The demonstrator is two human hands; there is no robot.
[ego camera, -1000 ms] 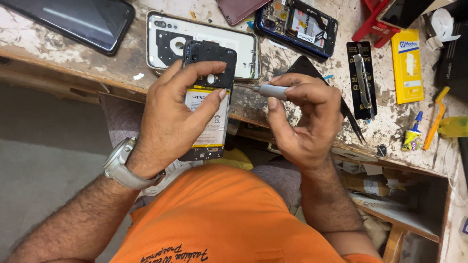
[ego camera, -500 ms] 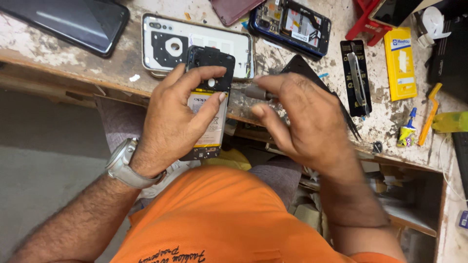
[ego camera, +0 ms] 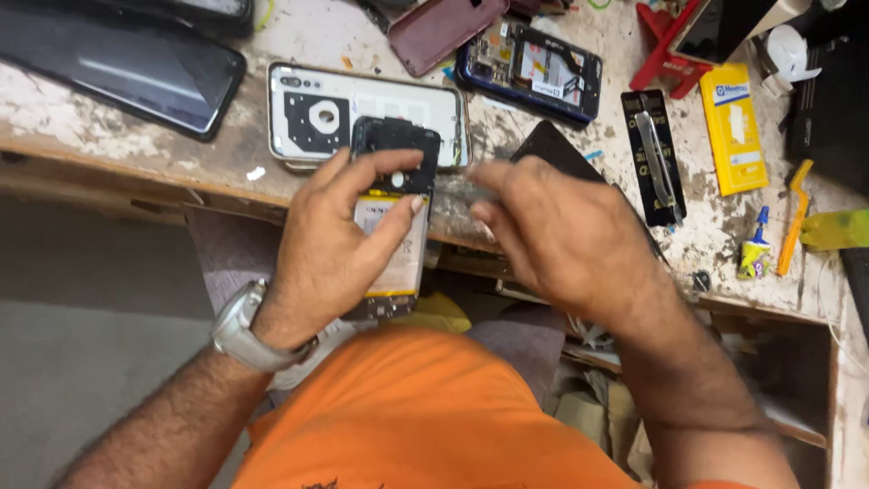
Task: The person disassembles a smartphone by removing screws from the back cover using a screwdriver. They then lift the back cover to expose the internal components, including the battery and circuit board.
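Left hand (ego camera: 330,249) grip holding opened phone (ego camera: 391,213), right hand (ego camera: 557,240) blurred; grip unclear

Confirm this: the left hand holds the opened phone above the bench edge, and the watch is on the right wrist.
Not quite. The head view shows the watch on the left wrist, not the right. The left hand does hold the opened phone above the bench edge.
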